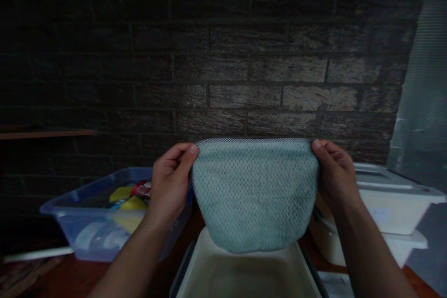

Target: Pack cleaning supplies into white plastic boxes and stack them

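Note:
A pale green textured cleaning cloth (254, 195) with a dark checked edge hangs stretched between my two hands. My left hand (172, 174) pinches its upper left corner between thumb and fingers. At the upper right corner, my right hand (337, 172) is closed on the same cloth. The lower edge of the cloth sags over the far end of a white open tub (206, 260) with dark side handles. The cloth covers part of that far rim; the visible floor of the tub shows nothing lying on it.
To the left stands a clear bluish plastic bin (94, 212) holding yellow sponges (122, 194) and other items. White lidded boxes (394, 205) are stacked on the right. A dark brick wall (226, 70) rises behind the wooden table (77, 277). A shelf edge (49, 134) juts in at left.

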A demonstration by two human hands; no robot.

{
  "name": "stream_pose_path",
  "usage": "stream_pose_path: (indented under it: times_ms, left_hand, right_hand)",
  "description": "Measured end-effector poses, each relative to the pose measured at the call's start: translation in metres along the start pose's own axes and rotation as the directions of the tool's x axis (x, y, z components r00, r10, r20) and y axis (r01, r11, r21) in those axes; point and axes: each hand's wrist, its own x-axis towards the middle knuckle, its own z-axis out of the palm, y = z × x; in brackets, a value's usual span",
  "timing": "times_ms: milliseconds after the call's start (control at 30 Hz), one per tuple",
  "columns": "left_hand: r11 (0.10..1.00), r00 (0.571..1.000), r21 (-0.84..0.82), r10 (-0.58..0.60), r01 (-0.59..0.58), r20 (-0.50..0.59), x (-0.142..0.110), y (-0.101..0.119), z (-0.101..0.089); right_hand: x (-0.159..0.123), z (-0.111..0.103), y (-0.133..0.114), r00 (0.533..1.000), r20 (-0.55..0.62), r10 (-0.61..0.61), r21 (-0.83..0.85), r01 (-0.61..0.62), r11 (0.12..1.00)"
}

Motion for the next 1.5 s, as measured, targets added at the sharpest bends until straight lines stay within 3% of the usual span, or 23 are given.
stream_pose_path:
  times_ms: [133, 400, 533, 700, 833, 933, 1067, 1167, 1333, 1500]
  left_hand:
    - [0.983, 0.993, 0.154, 0.109, -0.102, -0.037, -0.001, 0.0, 0.002]
    - [0.958, 0.985, 0.242, 0.169, -0.156, -0.034, -0.009, 0.006, 0.007]
    - [0.92, 0.967, 0.313, 0.254, -0.235, -0.021, -0.01, 0.003, 0.007]
    - [0.866, 0.935, 0.388, 0.352, -0.314, -0.029, -0.013, 0.005, 0.005]
    - [0.844, 0.927, 0.423, 0.375, -0.329, -0.026, -0.017, 0.009, 0.004]
    - [0.83, 0.919, 0.443, 0.393, -0.339, -0.033, -0.017, 0.009, 0.006]
    - [0.87, 0.937, 0.383, 0.349, -0.31, -0.034, -0.014, 0.006, 0.009]
    - [0.893, 0.952, 0.347, 0.305, -0.287, 0.001, -0.01, 0.003, 0.008]
    - [0.877, 0.954, 0.38, 0.292, -0.294, 0.063, -0.007, 0.0, 0.006]
    - [0.773, 0.915, 0.5, 0.384, -0.391, 0.123, -0.013, 0.001, 0.009]
  right_hand:
    - [0.0, 0.002, 0.0, 0.996, -0.043, -0.082, -0.11, 0.077, 0.991]
    - [-0.001, 0.003, 0.002, 0.975, -0.107, -0.192, -0.23, 0.164, 0.959]
    - [0.0, 0.005, 0.004, 0.93, -0.126, -0.345, -0.392, 0.273, 0.879]
    - [-0.002, 0.008, 0.005, 0.833, -0.097, -0.545, -0.585, 0.396, 0.708]
    - [-0.003, 0.008, 0.005, 0.792, -0.06, -0.608, -0.635, 0.44, 0.635]
    - [-0.001, 0.006, 0.004, 0.803, -0.05, -0.594, -0.604, 0.449, 0.659]
    - [0.001, 0.002, 0.005, 0.87, -0.029, -0.493, -0.568, 0.392, 0.724]
    - [0.003, 0.001, 0.005, 0.893, -0.031, -0.45, -0.543, 0.363, 0.757]
    - [0.005, 0.001, 0.003, 0.894, -0.053, -0.444, -0.53, 0.352, 0.771]
    - [0.006, -0.001, 0.002, 0.868, -0.049, -0.494, -0.585, 0.376, 0.719]
